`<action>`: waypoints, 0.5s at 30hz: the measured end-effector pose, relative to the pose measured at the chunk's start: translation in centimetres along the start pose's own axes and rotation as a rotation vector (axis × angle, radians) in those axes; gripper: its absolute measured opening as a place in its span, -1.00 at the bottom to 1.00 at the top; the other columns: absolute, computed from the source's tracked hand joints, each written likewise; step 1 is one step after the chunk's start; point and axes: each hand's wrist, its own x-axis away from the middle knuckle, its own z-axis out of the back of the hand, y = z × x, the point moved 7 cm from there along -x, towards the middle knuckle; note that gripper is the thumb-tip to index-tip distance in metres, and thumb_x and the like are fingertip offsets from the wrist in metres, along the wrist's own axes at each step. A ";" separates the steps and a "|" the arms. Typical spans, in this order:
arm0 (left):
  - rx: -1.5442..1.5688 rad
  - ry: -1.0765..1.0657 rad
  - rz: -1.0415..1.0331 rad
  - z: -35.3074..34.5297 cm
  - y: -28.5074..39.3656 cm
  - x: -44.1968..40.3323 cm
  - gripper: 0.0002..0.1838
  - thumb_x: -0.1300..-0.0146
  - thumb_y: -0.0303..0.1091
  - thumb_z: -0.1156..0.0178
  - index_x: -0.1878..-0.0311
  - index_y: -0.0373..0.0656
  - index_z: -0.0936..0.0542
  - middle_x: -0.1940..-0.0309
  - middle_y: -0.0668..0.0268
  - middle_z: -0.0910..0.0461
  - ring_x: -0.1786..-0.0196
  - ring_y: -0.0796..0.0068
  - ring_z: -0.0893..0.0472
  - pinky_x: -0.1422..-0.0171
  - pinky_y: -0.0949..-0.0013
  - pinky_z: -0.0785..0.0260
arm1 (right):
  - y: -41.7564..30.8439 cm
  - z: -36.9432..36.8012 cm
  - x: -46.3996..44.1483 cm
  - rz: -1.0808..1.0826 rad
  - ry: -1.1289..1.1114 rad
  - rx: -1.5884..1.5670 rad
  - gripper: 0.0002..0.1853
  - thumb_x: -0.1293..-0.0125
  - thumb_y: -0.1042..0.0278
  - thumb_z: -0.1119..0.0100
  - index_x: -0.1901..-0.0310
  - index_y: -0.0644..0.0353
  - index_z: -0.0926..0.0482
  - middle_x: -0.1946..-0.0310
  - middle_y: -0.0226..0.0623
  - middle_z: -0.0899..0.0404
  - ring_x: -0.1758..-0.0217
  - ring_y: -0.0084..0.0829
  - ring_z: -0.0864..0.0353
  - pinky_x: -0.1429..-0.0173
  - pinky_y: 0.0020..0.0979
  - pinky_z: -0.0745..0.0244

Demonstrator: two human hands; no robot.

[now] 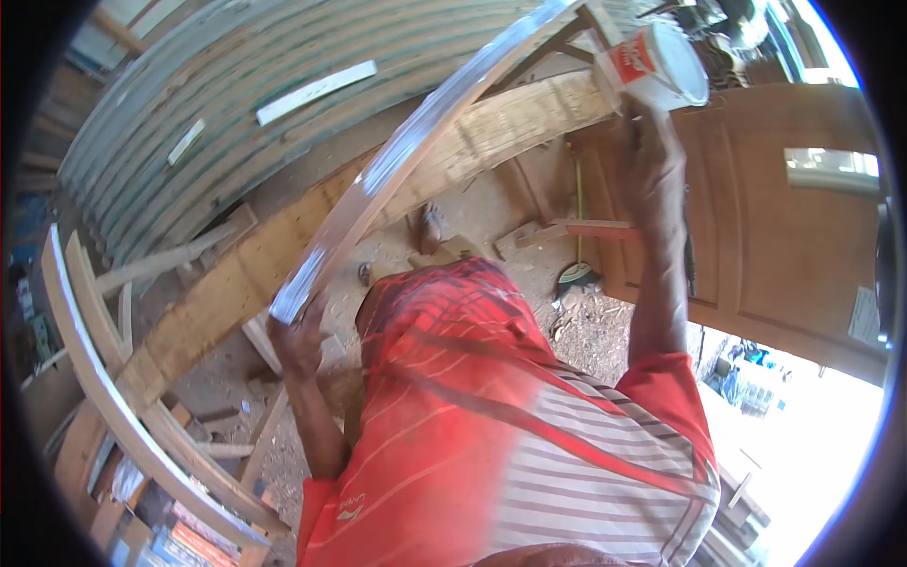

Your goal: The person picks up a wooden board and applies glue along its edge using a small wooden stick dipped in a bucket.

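Note:
A long, narrow wooden strip (364,194) slants across the beam, its upper face smeared with wet-looking white stuff. My left hand (299,338) is closed around the strip's lower end. At the upper right, my right hand (648,142) is raised beside a white bucket (673,64) with a red label. Its fingers are blurred and look closed; what they hold cannot be made out. The bucket stands at the far end of a thick wooden beam (520,118), which runs beneath the strip.
Curved wooden pieces (85,354) lean at the left. Behind the beam is corrugated metal sheeting (227,113) with two pale strips on it. A brown panelled door (746,227) is at the right. Wood shavings (595,335) and a broom head (576,276) are on the floor.

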 end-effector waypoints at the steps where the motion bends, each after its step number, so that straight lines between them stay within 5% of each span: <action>1: -0.062 -0.004 -0.006 0.1 0.2 0.0 -0.51 -0.39 -0.40 -0.50 -0.30 -0.40 -0.64 -0.14 0.11 -0.76 -0.17 0.35 -0.72 -0.35 0.25 -0.54 | 3.7 1.9 -1.6 -0.074 0.029 0.007 -0.73 -0.61 0.46 -0.17 -0.23 0.27 -0.67 0.05 0.01 -0.75 0.07 -0.17 -0.79 -0.02 -0.20 -0.67; 3: -0.088 0.026 0.001 0.4 -0.8 0.4 -0.50 -0.39 -0.37 -0.51 -0.29 -0.41 -0.63 -0.14 0.10 -0.75 -0.17 0.32 -0.71 -0.36 0.22 -0.52 | 10.0 4.9 -5.3 0.011 0.084 0.209 -0.67 -0.61 0.46 -0.12 -0.31 0.22 -0.66 -0.14 0.04 -0.75 -0.16 -0.02 -0.80 -0.18 -0.14 -0.66; 6: -0.054 0.053 0.049 0.6 -0.8 0.5 -0.49 -0.38 -0.33 -0.53 -0.27 -0.42 -0.64 -0.13 0.10 -0.75 -0.17 0.28 -0.70 -0.36 0.20 -0.51 | 19.7 5.5 -10.1 -0.206 -0.104 0.425 -0.68 -0.47 0.49 -0.13 -0.17 0.22 -0.72 -0.03 0.05 -0.78 -0.10 0.12 -0.76 -0.17 -0.02 -0.66; 9: -0.068 0.105 0.091 0.8 -0.8 0.9 -0.48 -0.37 -0.30 -0.55 -0.27 -0.41 -0.65 -0.13 0.10 -0.75 -0.18 0.26 -0.70 -0.39 0.18 -0.49 | 29.9 0.4 -12.8 -0.263 -0.523 0.369 -0.68 -0.46 0.47 -0.20 -0.17 0.22 -0.78 0.07 0.05 -0.82 -0.05 -0.02 -0.84 -0.12 -0.18 -0.66; 12: -0.098 0.121 0.137 1.0 -0.7 1.2 -0.45 -0.36 -0.27 -0.56 -0.28 -0.40 -0.64 -0.17 0.09 -0.74 -0.20 0.25 -0.69 -0.42 0.17 -0.47 | 35.2 -5.7 -13.1 -0.462 -0.870 0.123 -0.68 -0.36 0.53 -0.21 -0.08 0.29 -0.82 0.10 0.05 -0.84 0.07 -0.07 -0.85 -0.08 -0.13 -0.66; 15: -0.101 0.110 0.162 0.9 -0.1 1.2 -0.39 -0.35 -0.22 -0.58 -0.32 -0.39 -0.62 -0.23 0.08 -0.72 -0.23 0.25 -0.67 -0.44 0.16 -0.45 | 36.8 -10.1 -13.3 -0.280 -0.904 0.165 -0.74 -0.27 0.51 -0.24 0.08 0.32 -0.83 0.33 -0.12 -0.81 0.33 -0.26 -0.78 0.16 -0.17 -0.61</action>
